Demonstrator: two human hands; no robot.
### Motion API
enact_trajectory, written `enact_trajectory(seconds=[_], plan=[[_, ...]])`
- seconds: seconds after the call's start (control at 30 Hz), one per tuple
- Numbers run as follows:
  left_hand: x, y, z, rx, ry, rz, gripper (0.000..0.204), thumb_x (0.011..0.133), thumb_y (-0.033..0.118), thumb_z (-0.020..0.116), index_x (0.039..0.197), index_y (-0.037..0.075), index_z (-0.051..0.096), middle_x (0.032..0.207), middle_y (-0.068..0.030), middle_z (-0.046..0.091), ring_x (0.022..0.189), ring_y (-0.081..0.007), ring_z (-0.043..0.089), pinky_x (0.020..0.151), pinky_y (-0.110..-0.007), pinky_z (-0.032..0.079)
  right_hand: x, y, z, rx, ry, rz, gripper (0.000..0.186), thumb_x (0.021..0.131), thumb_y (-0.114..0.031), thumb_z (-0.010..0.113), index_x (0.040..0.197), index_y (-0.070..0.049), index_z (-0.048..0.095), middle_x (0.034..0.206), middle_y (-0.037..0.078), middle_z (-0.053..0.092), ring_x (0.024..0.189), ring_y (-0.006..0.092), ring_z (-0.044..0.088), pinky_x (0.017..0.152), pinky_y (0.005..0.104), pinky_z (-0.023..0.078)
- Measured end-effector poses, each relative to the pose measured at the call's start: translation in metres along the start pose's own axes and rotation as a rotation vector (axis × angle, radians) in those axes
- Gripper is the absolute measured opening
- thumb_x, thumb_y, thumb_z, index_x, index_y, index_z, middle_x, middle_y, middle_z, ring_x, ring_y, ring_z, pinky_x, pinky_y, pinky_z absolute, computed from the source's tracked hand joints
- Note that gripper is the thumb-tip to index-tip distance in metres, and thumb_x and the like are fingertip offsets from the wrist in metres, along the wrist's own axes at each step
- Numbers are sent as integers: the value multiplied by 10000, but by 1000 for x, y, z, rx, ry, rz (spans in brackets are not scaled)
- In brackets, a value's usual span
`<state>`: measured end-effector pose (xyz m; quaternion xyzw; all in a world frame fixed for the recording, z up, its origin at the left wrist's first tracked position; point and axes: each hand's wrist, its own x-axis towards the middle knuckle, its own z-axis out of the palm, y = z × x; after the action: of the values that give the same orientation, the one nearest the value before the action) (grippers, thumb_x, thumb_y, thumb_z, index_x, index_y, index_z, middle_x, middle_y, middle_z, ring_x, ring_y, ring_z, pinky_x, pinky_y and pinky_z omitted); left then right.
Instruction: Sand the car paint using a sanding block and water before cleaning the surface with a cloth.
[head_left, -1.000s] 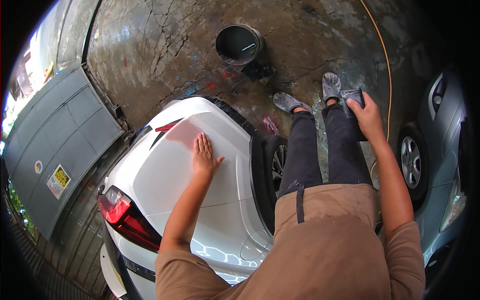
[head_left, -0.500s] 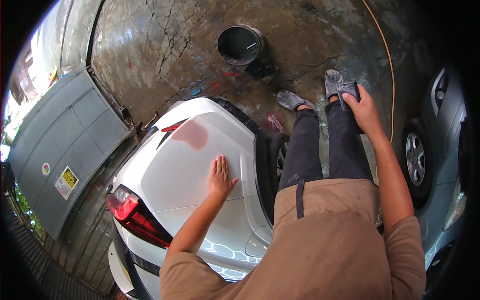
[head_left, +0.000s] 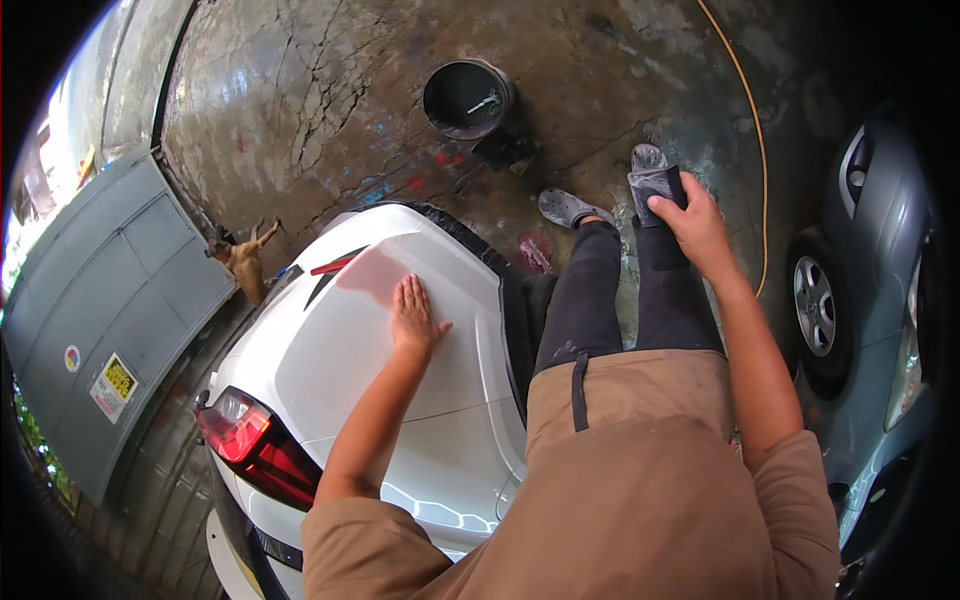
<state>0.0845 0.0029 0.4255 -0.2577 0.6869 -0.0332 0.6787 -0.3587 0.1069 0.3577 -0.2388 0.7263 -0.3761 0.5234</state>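
My left hand (head_left: 413, 318) lies flat on the white rear side panel of a car (head_left: 345, 370), its fingers stretched out and the thumb apart. Just beyond its fingertips is a dull reddish-brown patch (head_left: 375, 272) in the white paint. A red tail light (head_left: 262, 450) sits on the car's corner, left of my forearm. Out to the right, my right hand (head_left: 698, 232) grips a dark sanding block (head_left: 656, 190), with a greyish, dusty face showing. It is held in the air above my right leg, apart from the car.
A black bucket (head_left: 438, 112) holding dark liquid stands on the cracked, wet concrete floor. An orange hose (head_left: 757, 130) runs along the right, beside a grey-blue car (head_left: 880, 290). A grey metal gate (head_left: 120, 270) stands at the left, with a brown dog (head_left: 243, 262) by its edge.
My left hand has slid farther up the panel, to the edge of the reddish patch. The dog has come into fuller view by the gate. My right hand still holds the block.
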Motion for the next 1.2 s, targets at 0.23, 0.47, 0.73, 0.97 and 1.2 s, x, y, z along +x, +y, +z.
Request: enact_trajectory(seconds=[0.23,0.47,0.73,0.97,1.2], plan=[[-58,27,10,-81,-54,121,976,955,688,348,1568,-40,131,1660,-180,115,1546,-301,61,1246,-445,12,-6,-50,70,225,-98,33,508,839,-217,767,1218,39,545,1033,117,683,966,178,642,876,318,499],[-60,32,-24,-605,22,128,801,961,569,487,1477,-35,385,1560,-216,361,1477,-342,296,1204,-481,220,18,-93,147,-5,-74,-212,621,824,-295,765,1237,122,562,1138,241,635,1084,357,622,950,386,469],[63,14,-81,-1649,452,-9,522,953,343,578,1326,-21,560,1368,-238,543,1243,-400,537,1057,-445,428,131,-82,226,-138,-127,38,446,786,-281,801,1023,16,567,942,156,682,879,276,661,787,386,510],[302,22,-87,-2291,526,-279,447,983,338,565,1261,-10,604,913,-103,667,736,-180,605,673,-310,499,287,-25,318,-529,-212,-68,335,856,-240,719,1003,-8,526,996,272,660,1000,474,622,825,523,485],[519,4,-124,-2747,310,-490,418,1001,271,448,1197,-57,618,1184,-267,659,1082,-311,647,908,-403,469,421,78,401,-880,-490,58,291,898,-200,601,1123,-23,658,1151,261,664,1109,421,629,948,490,497]])
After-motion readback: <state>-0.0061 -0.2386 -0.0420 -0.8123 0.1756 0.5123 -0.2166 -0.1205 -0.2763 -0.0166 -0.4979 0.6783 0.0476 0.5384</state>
